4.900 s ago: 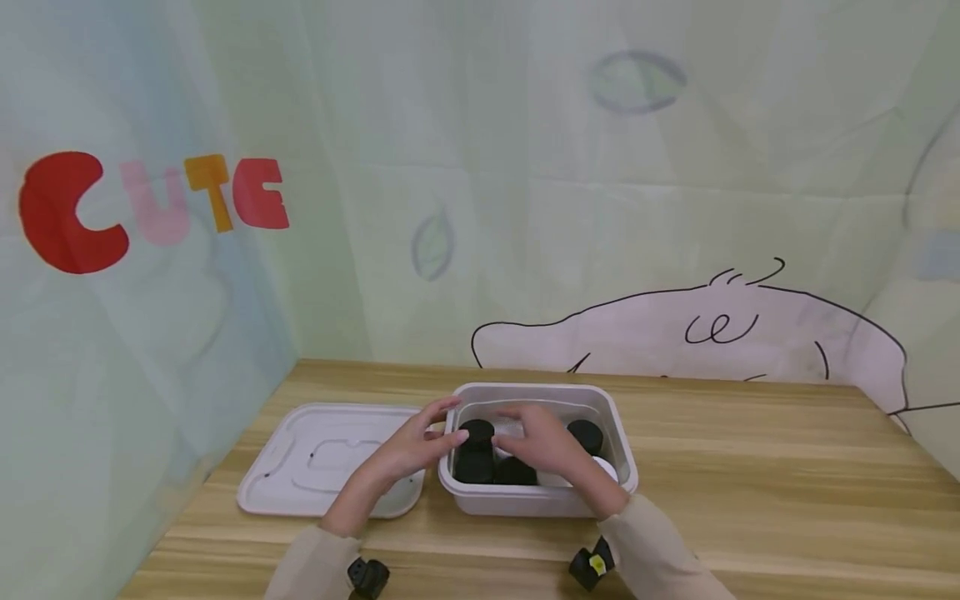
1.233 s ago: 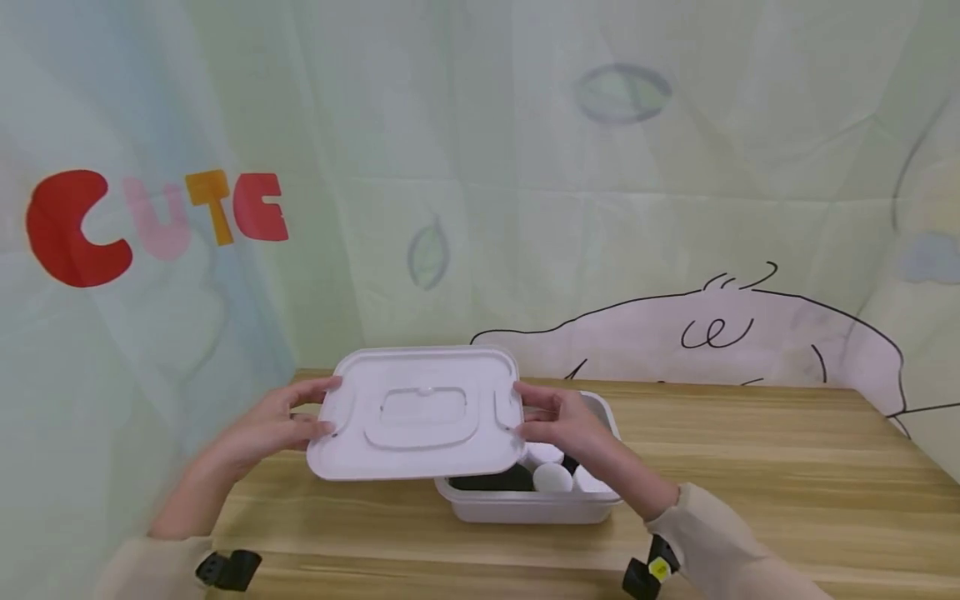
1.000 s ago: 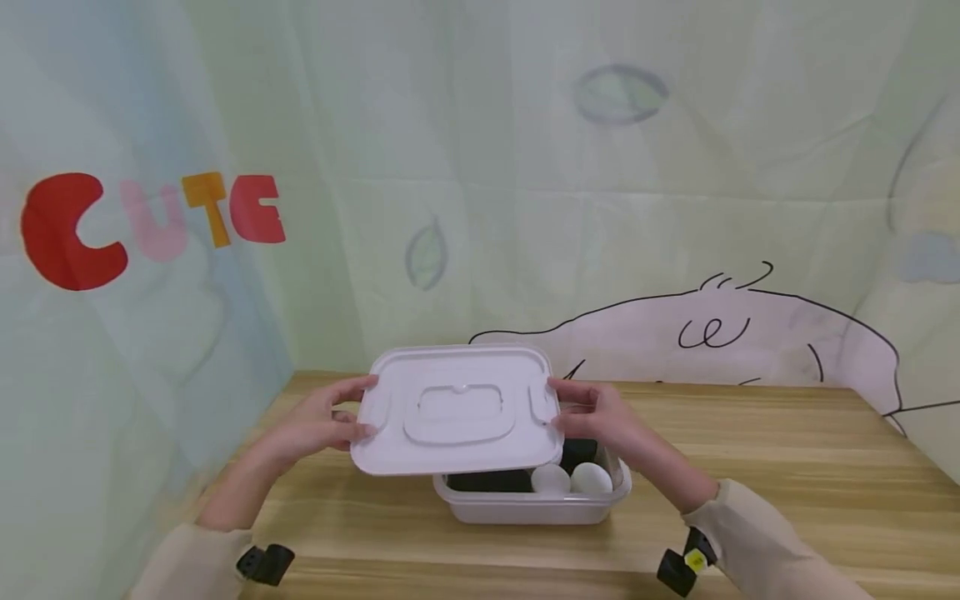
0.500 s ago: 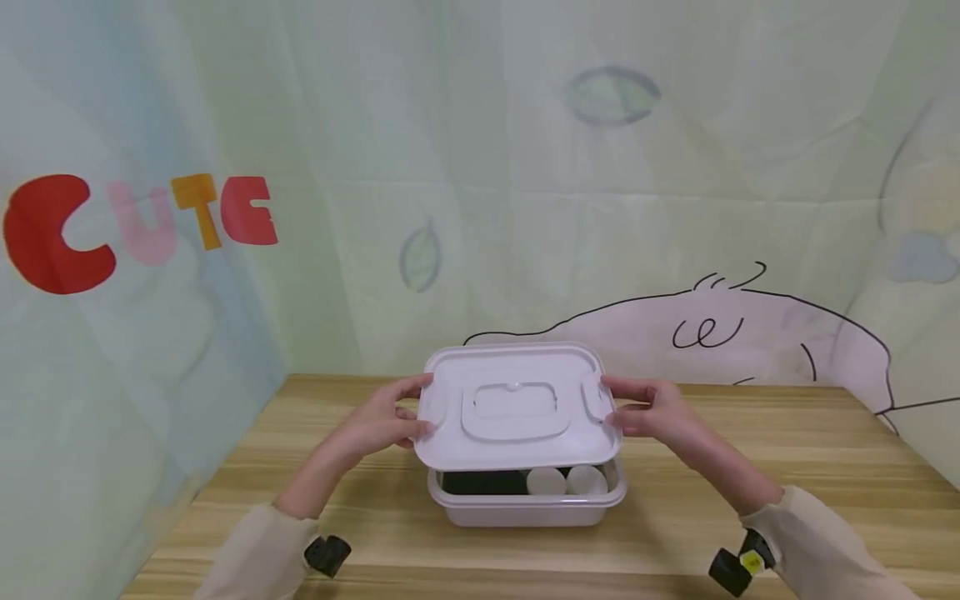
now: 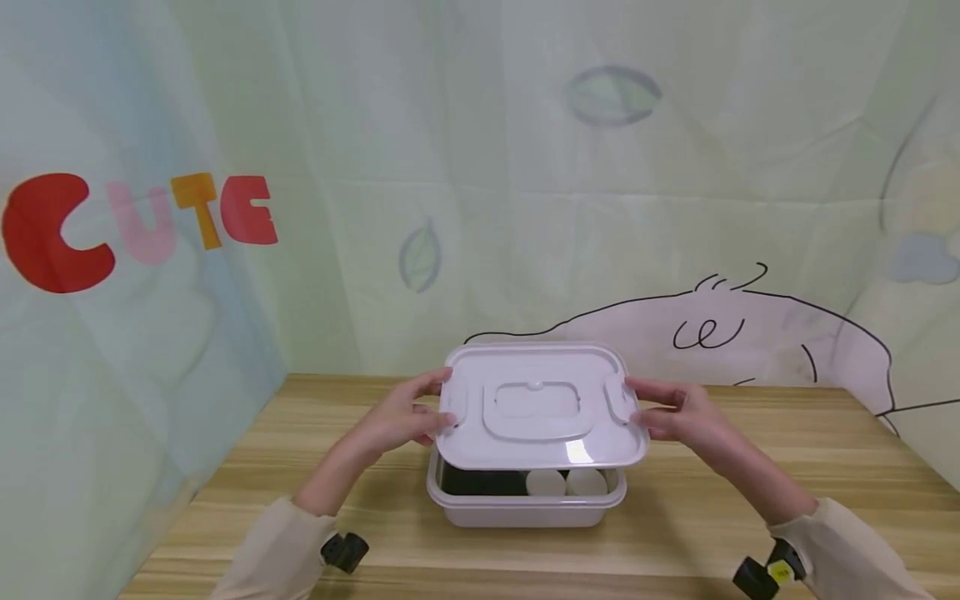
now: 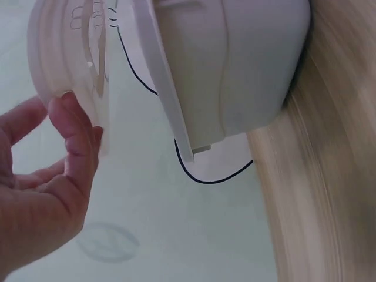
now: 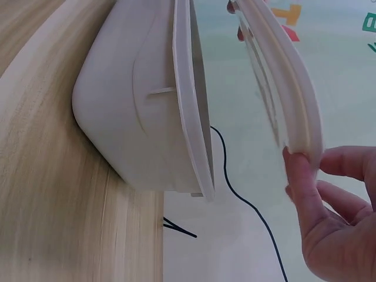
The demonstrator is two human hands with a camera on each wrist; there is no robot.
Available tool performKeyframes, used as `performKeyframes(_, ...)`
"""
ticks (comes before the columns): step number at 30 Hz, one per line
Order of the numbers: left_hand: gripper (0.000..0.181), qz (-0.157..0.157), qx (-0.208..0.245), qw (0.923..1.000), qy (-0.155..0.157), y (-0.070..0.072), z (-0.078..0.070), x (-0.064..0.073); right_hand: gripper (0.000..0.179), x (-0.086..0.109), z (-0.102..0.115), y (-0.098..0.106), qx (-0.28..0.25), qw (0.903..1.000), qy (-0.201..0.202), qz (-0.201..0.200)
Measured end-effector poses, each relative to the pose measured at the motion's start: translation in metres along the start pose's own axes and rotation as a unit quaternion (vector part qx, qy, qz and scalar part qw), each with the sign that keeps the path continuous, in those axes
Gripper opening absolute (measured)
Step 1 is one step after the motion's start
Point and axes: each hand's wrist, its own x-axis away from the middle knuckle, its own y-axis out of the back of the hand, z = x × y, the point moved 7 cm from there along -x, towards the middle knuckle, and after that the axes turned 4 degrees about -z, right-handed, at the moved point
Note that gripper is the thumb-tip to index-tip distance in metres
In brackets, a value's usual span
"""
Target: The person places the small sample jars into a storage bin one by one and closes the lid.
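Both hands hold a white plastic lid (image 5: 537, 450) by its short ends, above a white storage box (image 5: 525, 515) on the table. My left hand (image 5: 401, 417) pinches the lid's left end between thumb and fingers; my right hand (image 5: 678, 415) pinches the other end. Each wrist view has a gap of background between the lid and the box rim. Under the lid's near edge, a black item (image 5: 483, 482) and two round white tops (image 5: 546, 483) show inside the box. The rest of the contents is hidden by the lid.
The box stands on a wood-grain table (image 5: 750, 492). Behind it hangs a pale printed curtain (image 5: 480, 208) with a cartoon outline and coloured letters. Small black devices (image 5: 345, 552) sit at both wrists.
Earlier the lid lay on the table left of the box and both hands were at the box. Since then they have lifted it and carried it rightward over the box.
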Motion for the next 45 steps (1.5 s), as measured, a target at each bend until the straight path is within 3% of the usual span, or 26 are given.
performKeyframes(5, 0.067, -0.037, 0.081, 0.996, 0.005, 0.008, 0.0, 0.002, 0.066, 0.001, 0.001, 0.004, -0.063, 0.9971, 0.005, -0.043)
performKeyframes(11, 0.047, -0.122, 0.095, 0.9879, 0.009, 0.019, 0.0, 0.007, 0.062, 0.002, 0.012, 0.005, -0.125, 0.9904, -0.008, -0.059)
performKeyframes(17, 0.037, -0.212, 0.08, 0.9737, -0.022, 0.023, -0.003, 0.013, 0.045, 0.008, 0.027, 0.006, -0.076, 0.9914, 0.042, -0.098)
performKeyframes(21, 0.037, -0.238, 0.045, 0.97, -0.025, 0.021, -0.004, 0.017, 0.03, 0.015, 0.041, 0.007, -0.032, 0.9809, 0.128, -0.143)
performKeyframes(24, 0.039, -0.224, 0.076, 0.9716, -0.002, 0.018, -0.001, 0.017, 0.017, 0.02, 0.05, 0.009, -0.02, 0.965, 0.201, -0.167)
performKeyframes(26, 0.039, -0.198, 0.139, 0.9702, 0.021, 0.016, 0.002, 0.017, 0.011, 0.021, 0.052, 0.011, -0.022, 0.9569, 0.231, -0.174)
performKeyframes(29, 0.034, -0.156, 0.232, 0.9587, 0.053, 0.012, 0.008, 0.016, 0.012, 0.022, 0.051, 0.011, -0.018, 0.9538, 0.246, -0.171)
performKeyframes(31, 0.034, -0.14, 0.261, 0.9527, 0.066, 0.012, 0.011, 0.017, 0.014, 0.022, 0.05, 0.01, -0.009, 0.9521, 0.255, -0.169)
performKeyframes(33, 0.035, -0.133, 0.262, 0.9535, 0.068, 0.013, 0.014, 0.016, 0.015, 0.023, 0.049, 0.008, 0.01, 0.9493, 0.265, -0.168)
performKeyframes(37, 0.045, -0.123, 0.23, 0.9629, 0.069, 0.014, 0.018, 0.015, 0.016, 0.023, 0.047, 0.006, 0.042, 0.946, 0.273, -0.169)
performKeyframes(40, 0.046, -0.118, 0.212, 0.9677, 0.069, 0.015, 0.02, 0.016, 0.016, 0.021, 0.042, 0.004, 0.029, 0.9566, 0.251, -0.145)
performKeyframes(45, 0.045, -0.106, 0.17, 0.9779, 0.058, 0.015, 0.02, 0.017, 0.023, 0.016, 0.032, -0.002, 0.007, 0.9785, 0.178, -0.104)
